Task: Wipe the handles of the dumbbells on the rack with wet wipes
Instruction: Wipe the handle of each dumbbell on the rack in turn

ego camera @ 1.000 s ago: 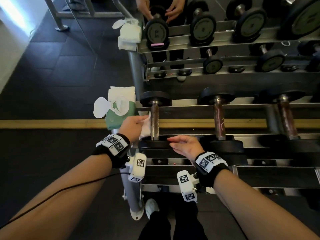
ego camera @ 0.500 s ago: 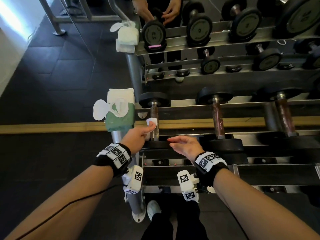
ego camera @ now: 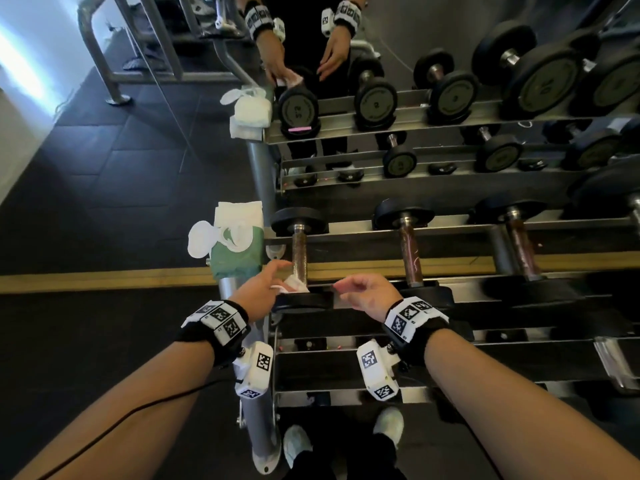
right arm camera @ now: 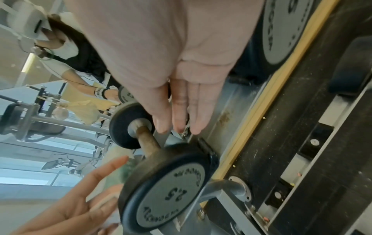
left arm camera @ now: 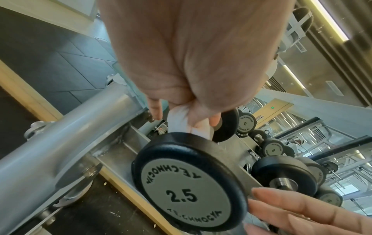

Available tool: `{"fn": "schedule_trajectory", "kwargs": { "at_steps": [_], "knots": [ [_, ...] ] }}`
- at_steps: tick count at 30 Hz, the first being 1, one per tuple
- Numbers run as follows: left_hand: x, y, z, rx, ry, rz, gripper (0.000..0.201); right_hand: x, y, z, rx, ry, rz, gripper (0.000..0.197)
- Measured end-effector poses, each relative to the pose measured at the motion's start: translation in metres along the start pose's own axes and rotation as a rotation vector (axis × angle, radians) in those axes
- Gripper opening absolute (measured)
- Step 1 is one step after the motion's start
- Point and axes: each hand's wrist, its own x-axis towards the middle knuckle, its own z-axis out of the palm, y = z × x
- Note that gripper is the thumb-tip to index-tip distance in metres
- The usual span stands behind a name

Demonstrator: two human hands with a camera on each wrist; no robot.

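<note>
Barely started, judging by things: wet-wipe pack (ego camera: 235, 249) parked on the rack's left end, left hand (ego camera: 258, 292) pinching a wet wipe (ego camera: 294, 284) against the near end of the 2.5 dumbbell's handle (ego camera: 299, 252), right hand (ego camera: 367, 294) relaxed, empty, beside the plate. Rusty handles (ego camera: 410, 254) rightward look untouched.

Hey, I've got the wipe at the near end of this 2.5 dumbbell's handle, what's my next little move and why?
Probably slide the wipe up the handle toward the far head. Your left hand holds it at the near end, and the brownish bar beyond is uncovered. The right hand hovers open near the near head and could steady it.
</note>
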Motion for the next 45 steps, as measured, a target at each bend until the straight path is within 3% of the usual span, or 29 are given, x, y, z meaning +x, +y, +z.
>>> {"fn": "schedule_trajectory", "kwargs": {
  "at_steps": [6,13,18,25,30,34,45],
  "knots": [
    [0.005,0.023,-0.001,0.03,0.145,-0.095,0.039,-0.03,-0.002,-0.074,-0.131,0.152,-0.169,0.022],
    [0.037,0.099,0.036,-0.046,0.217,0.09,0.022,-0.048,0.041,-0.141,-0.087,0.239,-0.125,0.021],
    [0.064,0.146,0.075,-0.145,0.277,0.055,0.029,-0.039,0.074,-0.15,0.007,0.248,-0.072,0.021],
    [0.095,0.169,0.118,-0.172,0.349,-0.034,0.036,-0.018,0.106,-0.132,0.112,0.208,0.024,0.048],
    [0.113,0.17,0.125,-0.122,0.329,-0.002,0.033,-0.013,0.123,-0.124,0.068,0.179,-0.13,0.034],
    [0.125,0.168,0.122,-0.043,0.299,0.035,0.035,-0.012,0.132,-0.118,-0.013,0.259,-0.265,0.019],
    [0.102,0.157,0.136,0.304,0.026,0.185,0.044,-0.025,0.152,-0.123,-0.008,0.199,-0.325,0.032]
  ]
}}
